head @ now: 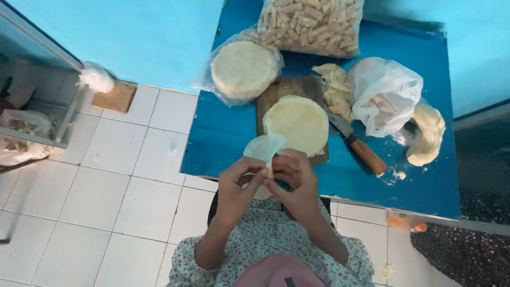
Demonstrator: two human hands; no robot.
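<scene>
A thin round wrapper (264,149) is pinched between the fingers of the left hand (237,187) and the right hand (296,180), above the near edge of the blue table (223,133). Just beyond, a wrapper stack (296,123) is carried on a wooden board (281,87), with a knife (355,142) beside it.

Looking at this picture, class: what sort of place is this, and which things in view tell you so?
Probably a small home or shop food-preparation corner: a blue table holds a stack of round wrappers on a cutting board, a knife, and a bag of rolled snacks.
</scene>
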